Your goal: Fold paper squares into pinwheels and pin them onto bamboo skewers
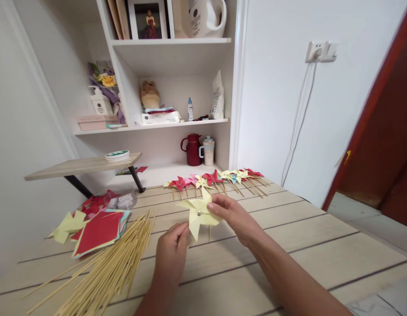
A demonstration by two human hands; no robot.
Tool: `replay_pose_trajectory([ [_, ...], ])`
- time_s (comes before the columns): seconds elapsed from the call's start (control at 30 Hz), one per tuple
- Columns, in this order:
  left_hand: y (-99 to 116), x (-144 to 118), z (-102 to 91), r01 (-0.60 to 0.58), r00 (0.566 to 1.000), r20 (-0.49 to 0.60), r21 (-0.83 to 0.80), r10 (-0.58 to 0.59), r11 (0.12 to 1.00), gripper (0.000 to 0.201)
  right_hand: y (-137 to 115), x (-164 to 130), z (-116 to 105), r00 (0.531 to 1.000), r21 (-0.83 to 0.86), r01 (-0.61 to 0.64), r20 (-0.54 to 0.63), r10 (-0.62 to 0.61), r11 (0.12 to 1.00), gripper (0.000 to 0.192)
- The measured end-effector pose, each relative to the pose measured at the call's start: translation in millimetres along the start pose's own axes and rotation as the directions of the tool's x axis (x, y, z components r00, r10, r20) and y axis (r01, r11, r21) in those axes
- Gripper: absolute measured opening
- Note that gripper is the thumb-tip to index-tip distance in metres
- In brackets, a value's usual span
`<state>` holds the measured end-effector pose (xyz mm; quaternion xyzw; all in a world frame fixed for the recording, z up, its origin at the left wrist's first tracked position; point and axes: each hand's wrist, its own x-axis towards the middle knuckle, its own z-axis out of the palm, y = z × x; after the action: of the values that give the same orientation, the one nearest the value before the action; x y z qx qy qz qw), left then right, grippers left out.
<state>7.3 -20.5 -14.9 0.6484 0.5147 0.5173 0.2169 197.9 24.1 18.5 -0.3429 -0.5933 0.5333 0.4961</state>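
Observation:
A pale yellow paper pinwheel [196, 219] with a small round pin at its centre is held up above the table. My right hand [234, 216] pinches its right blade, thumb in front. At the lower left of the pinwheel, my left hand [172, 243] is closed with thumb and fingers together; whether it grips a blade or the stick behind is hidden. Part of a thin stick [209, 233] shows below the paper. To the left lie a large bundle of thin wooden sticks [121, 259] and a stack of coloured paper squares [100, 232].
Several finished pinwheels on sticks [213, 177] lie in a row along the table's back. Beside the paper stack are folded yellow paper [68, 226] and a clear container [123, 201]. A small raised shelf [81, 166] stands back left, before a white shelving unit [170, 41].

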Motion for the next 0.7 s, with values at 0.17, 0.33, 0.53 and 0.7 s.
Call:
replay_pose_trajectory([
  [0.17,2,0,-1.4,0.024,0.998,-0.052,0.020,-0.023,1.000,0.032,-1,-2,0,0.989,0.085,0.083,-0.127,-0.072,0.993,0.053],
  [0.33,1,-1,-3.1,0.069,0.990,-0.127,0.023,-0.065,0.997,0.033,-1,-3,-1,0.991,0.141,0.055,-0.129,-0.037,0.988,0.053],
  [0.53,-4,7,-8.1,0.230,0.959,-0.117,-0.212,-0.258,0.950,0.032,4,16,-4,0.983,0.070,-0.025,-0.180,0.037,0.997,0.052],
  [0.7,0,9,-12.0,0.189,0.967,-0.117,-0.272,-0.227,0.944,0.032,-13,48,4,0.987,-0.066,0.058,-0.149,-0.067,0.996,0.046],
])
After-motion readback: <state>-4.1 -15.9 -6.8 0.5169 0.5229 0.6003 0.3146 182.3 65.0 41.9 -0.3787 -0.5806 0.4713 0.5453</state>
